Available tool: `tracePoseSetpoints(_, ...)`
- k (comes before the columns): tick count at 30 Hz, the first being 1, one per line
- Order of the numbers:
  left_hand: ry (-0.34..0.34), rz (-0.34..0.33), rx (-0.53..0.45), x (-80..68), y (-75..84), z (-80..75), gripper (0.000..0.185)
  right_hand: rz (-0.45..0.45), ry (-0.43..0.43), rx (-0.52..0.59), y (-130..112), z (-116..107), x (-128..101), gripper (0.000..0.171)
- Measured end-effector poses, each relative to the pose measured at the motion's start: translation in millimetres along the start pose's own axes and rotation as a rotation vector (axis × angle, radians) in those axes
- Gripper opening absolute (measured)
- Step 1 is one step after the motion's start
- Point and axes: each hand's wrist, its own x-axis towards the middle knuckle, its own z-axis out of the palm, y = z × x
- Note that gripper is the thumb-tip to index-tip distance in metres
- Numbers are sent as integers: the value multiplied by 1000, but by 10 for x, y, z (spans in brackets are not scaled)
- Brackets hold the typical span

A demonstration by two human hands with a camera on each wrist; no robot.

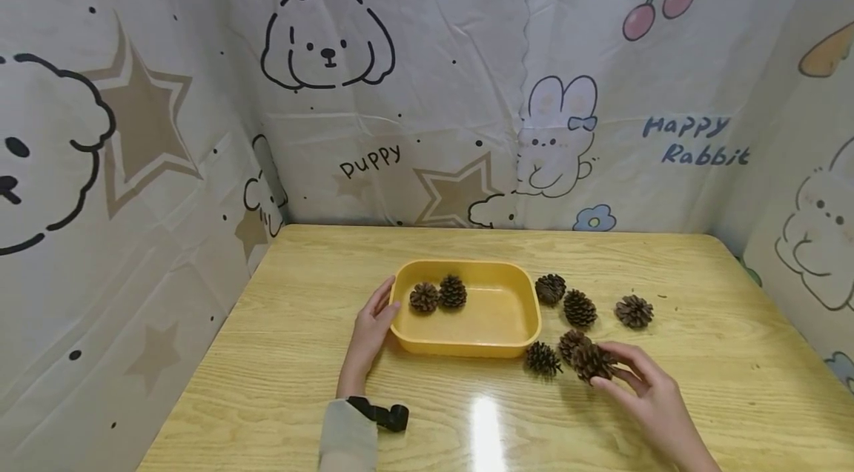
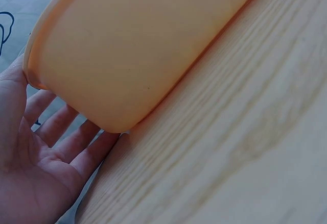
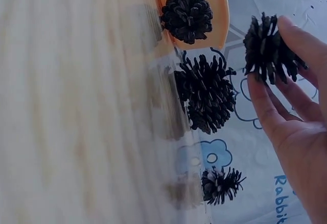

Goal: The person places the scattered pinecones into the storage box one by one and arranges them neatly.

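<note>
A yellow plastic basin stands on the table with two pine cones, one beside the other, near its left end. My left hand holds the basin's left end, thumb at the rim and fingers along the outer wall. Between the thumb and fingers of my right hand is a brown pine cone, raised off the table to the right of the basin. Another pine cone is partly hidden behind it.
More pine cones lie right of the basin: one at its front right corner, one against its right side, one close by, and one farther right. A printed cloth hangs behind the wooden table.
</note>
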Motion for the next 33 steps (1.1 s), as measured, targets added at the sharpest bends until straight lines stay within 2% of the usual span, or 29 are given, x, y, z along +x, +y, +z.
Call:
tracePoseSetpoints(8,7,-9,15,-4,4,-16,52,-45,73,33,-90,133,147,55)
tracePoseSetpoints(13,9,1,12,0,1,-18,52,-64,87,41,-136,249,265,54)
tracePoseSetpoints(18,2,4,-21,11,-35,-4,52,-55,87,27,-178,357,344,51)
tracePoseSetpoints(23,1,15,-8,11,-38,-8,54,-40,82,23,-218,473,437,50)
tracePoseSetpoints(29,13,19,22,13,-37,-7,54,-51,42,38,-254,588,567,49)
tracePoseSetpoints(33,10,20,4,13,-51,-2,54,-53,20,38,-275,626,644,49)
